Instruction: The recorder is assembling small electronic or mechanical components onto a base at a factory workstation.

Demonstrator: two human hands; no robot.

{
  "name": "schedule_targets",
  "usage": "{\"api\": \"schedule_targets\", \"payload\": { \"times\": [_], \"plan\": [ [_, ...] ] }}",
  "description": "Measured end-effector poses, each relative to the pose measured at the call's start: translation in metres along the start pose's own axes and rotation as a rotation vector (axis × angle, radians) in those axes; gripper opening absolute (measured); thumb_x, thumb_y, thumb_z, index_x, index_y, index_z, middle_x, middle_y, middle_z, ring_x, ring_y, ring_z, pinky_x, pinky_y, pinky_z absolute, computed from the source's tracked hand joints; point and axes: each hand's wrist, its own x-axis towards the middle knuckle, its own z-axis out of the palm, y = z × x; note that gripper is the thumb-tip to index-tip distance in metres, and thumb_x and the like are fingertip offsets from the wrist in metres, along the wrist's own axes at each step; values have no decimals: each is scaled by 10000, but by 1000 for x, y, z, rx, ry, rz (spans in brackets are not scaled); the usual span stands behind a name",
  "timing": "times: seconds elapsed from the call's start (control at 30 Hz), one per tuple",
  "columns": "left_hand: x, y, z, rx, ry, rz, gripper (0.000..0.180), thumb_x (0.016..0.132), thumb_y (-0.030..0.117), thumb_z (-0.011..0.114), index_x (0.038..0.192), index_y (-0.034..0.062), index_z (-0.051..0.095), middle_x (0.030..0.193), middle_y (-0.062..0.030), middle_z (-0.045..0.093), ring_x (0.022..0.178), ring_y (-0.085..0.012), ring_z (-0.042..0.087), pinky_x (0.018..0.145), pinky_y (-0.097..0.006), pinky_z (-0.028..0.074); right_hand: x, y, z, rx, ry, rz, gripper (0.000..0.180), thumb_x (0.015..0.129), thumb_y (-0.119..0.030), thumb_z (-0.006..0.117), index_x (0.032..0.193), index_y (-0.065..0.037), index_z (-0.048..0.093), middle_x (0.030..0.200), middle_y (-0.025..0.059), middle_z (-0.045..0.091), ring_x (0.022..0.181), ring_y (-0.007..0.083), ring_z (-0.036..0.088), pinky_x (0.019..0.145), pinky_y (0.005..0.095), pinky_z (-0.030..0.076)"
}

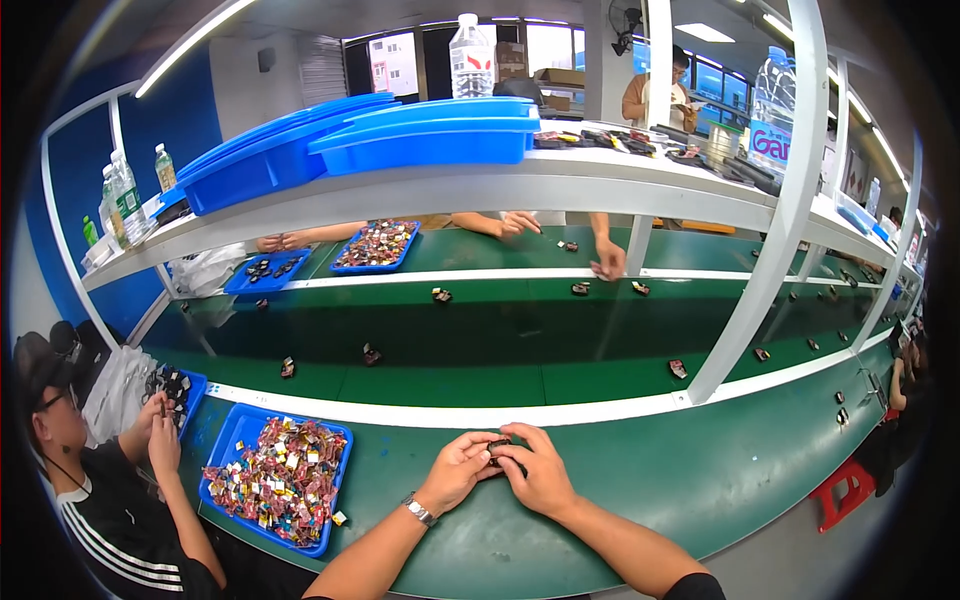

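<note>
Hands, own: two. Left hand (pixel 455 472) and right hand (pixel 540 470) meet at the near edge of the green bench (pixel 640 480), fingertips pressed together around one small dark part (pixel 497 445). The part sits between the two sets of fingertips, pinched from both sides, mostly hidden; its shape cannot be told. One metal wristwatch (pixel 420 511) on the left wrist.

Trays, blue, near left: one tray (pixel 222 452) heaped with small multicoloured pieces, just left of the left hand; the pieces are too many to count. One smaller blue tray (pixel 193 385) farther left, holding dark parts, in front of a seated person (pixel 90 480) in a black shirt.

Conveyor belt (pixel 480 340), green, between two white rails: some ten small dark parts scattered along it, well apart from one another.

Far side: two blue trays, one (pixel 375 247) of coloured pieces, one (pixel 262 272) of dark parts; other people's hands (pixel 520 224) rest there.

Upper shelf: a stack of blue trays (pixel 350 140), one clear water bottle (pixel 471 57) standing behind them, and three bottles at far left (pixel 125 200).
</note>
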Motion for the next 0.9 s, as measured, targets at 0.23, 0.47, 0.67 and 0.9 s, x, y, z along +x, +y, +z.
{"api": "schedule_targets", "payload": {
  "times": [0.23, 0.47, 0.67, 0.9],
  "plan": [
    [-3, 5, 8, 16, 18, -33, 281, 1012, 65, 491, 1285, -1, 495, 1284, -121, 584, 1174, -209, 586, 1032, -409, 491, 2, 10, -1, -152, 90, -173, 244, 732, 4, 749, 957, -75, 697, 1018, 75, 632, 882, 255, 625, 746, 345, 537],
    [-3, 3, 1, 65, 40, -70, 308, 1005, 96, 530, 1303, 24, 500, 1283, -95, 589, 1139, -177, 596, 977, -357, 517, 4, -8, -1, -214, 80, -112, 165, 755, -59, 743, 912, -81, 698, 935, 43, 632, 841, 227, 633, 675, 337, 546],
    [-2, 3, 6, 85, 37, -76, 310, 1008, 84, 519, 1311, 21, 503, 1255, -87, 593, 1130, -169, 597, 965, -343, 522, 1, -2, 2, -300, 101, -123, 175, 751, -89, 757, 915, -80, 696, 924, 42, 629, 822, 221, 634, 672, 335, 549],
    [-2, 1, 9, 176, 62, -75, 268, 1006, 62, 514, 1269, 11, 521, 1203, -89, 621, 1091, -168, 618, 935, -335, 541, -1, 0, 3, -354, 84, -166, 199, 740, -98, 767, 923, -75, 695, 919, 45, 628, 800, 230, 628, 670, 338, 539]
  ]
}}
